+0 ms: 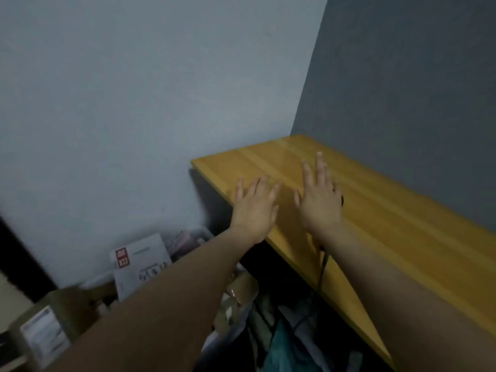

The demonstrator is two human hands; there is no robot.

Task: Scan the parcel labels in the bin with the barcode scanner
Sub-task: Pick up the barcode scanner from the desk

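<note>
Wooden desk (389, 232), flat spread hands (255, 208) near edge

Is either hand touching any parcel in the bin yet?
Apart. The head view shows the left hand and right hand spread open over the wooden tabletop, well away from the white parcel down in the bin.

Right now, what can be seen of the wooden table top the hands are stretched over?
The wooden table top is a yellow-orange slab with a faint plank grain and a light sheen. It sits in the corner where two grey walls meet, its long edge running toward the camera. Both hands, left hand and right hand, lie flat over it with fingers spread. A thin dark cable hangs over its near edge. Otherwise its surface looks bare.
</note>
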